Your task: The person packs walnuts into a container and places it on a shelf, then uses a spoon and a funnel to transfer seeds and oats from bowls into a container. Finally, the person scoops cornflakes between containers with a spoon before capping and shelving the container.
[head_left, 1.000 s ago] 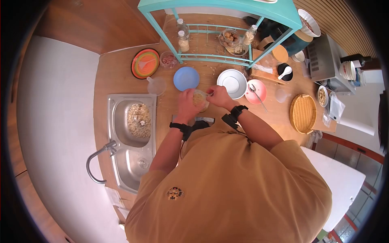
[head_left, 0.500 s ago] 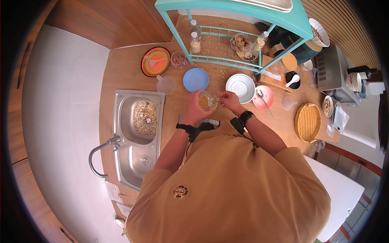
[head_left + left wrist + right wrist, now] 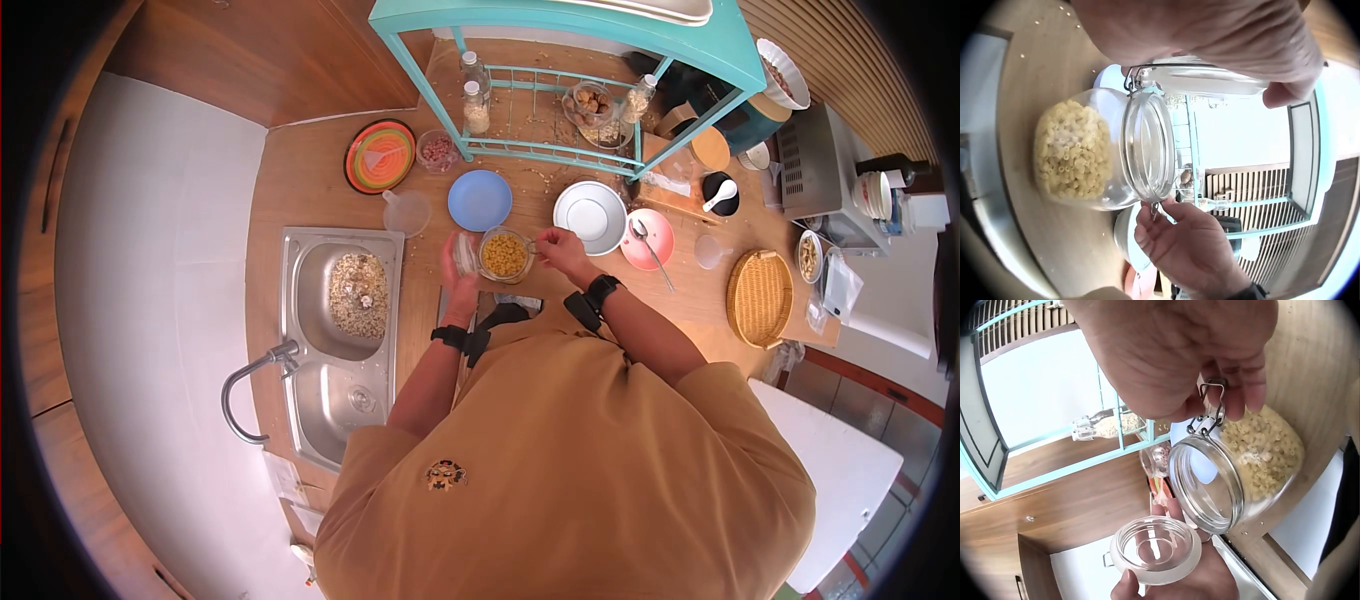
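Note:
A clip-top glass jar of small yellow tube pasta stands on the counter before the person, its mouth uncovered. Its hinged glass lid is swung back to the left. The left hand holds this lid, thumb at the rim and fingers behind it. On the jar's other side, the right hand has its fingertips at the wire clasp and pinches it. The left wrist view shows the right hand close by the jar's neck.
Beyond the jar are a blue plate, a white bowl and a pink bowl with a spoon. The sink on the left has grains in one basin. A turquoise rack rises behind; a wicker basket lies right.
The lid has come open and swung left with the left hand, uncovering the pasta. The right hand stays at the clasp side. The jar, tilted half a second ago, now stands upright.

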The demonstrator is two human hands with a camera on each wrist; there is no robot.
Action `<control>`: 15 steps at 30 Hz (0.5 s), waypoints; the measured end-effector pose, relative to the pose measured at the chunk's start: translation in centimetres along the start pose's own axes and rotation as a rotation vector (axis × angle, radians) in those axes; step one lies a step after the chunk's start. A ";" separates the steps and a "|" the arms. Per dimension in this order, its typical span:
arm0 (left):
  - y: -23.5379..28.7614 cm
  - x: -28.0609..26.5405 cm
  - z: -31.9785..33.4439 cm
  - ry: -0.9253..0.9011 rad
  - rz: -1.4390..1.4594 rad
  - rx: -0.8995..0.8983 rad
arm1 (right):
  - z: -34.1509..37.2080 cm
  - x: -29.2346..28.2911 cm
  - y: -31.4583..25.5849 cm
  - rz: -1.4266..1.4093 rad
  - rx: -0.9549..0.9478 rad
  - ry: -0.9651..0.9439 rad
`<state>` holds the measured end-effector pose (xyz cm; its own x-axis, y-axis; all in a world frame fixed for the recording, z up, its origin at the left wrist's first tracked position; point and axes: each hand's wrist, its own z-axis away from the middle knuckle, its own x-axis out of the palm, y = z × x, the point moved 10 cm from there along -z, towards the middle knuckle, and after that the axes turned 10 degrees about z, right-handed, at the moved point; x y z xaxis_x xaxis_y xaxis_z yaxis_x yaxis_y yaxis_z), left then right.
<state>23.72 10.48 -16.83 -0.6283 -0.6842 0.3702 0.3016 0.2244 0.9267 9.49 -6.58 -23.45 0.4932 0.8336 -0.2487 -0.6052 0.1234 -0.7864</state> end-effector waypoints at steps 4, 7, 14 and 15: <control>-0.5 -2.1 0.7 0.090 0.264 -0.004 | 0.2 0.0 -0.1 -0.055 -0.005 0.017; -0.9 -3.3 0.8 0.071 0.579 -0.015 | 0.4 0.0 -0.6 -0.025 -0.027 0.013; -2.7 -5.1 1.7 0.315 0.676 -0.332 | 0.4 0.0 -0.8 0.099 -0.081 0.026; -3.1 -5.7 1.9 0.381 0.649 -0.369 | 0.4 0.0 -0.7 0.100 -0.079 0.026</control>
<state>24.99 15.02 -21.72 0.0167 -0.7000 0.7139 0.7768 0.4586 0.4315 9.64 -6.46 -22.60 0.4498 0.8252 -0.3417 -0.6012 -0.0032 -0.7991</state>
